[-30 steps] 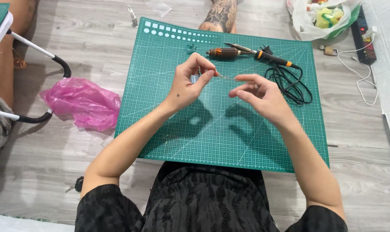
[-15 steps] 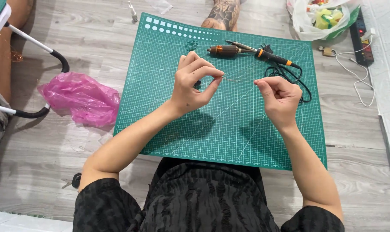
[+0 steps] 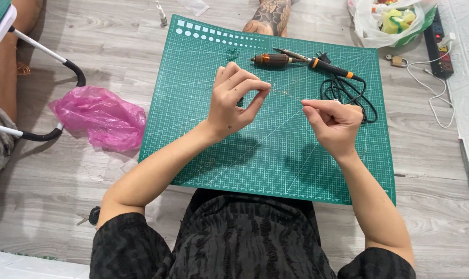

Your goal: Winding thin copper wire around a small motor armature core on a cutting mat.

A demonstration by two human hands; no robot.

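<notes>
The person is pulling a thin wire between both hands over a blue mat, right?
Not quite: the mat is green, not blue. The head view shows the left hand and right hand pinching a thin wire between them above it.

— Where are we working?
— A home floor turned hobby workshop: grey wood-look floor (image 3: 90,206), green cutting mat (image 3: 276,155) under our hands, soldering iron (image 3: 332,68) beyond them, power strip (image 3: 438,44) far right.

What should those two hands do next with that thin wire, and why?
Probably keep the thin wire taut and ease it down toward the green mat. The left hand and right hand each pinch an end above the mat, nearer than the wound motor part and soldering iron.
</notes>
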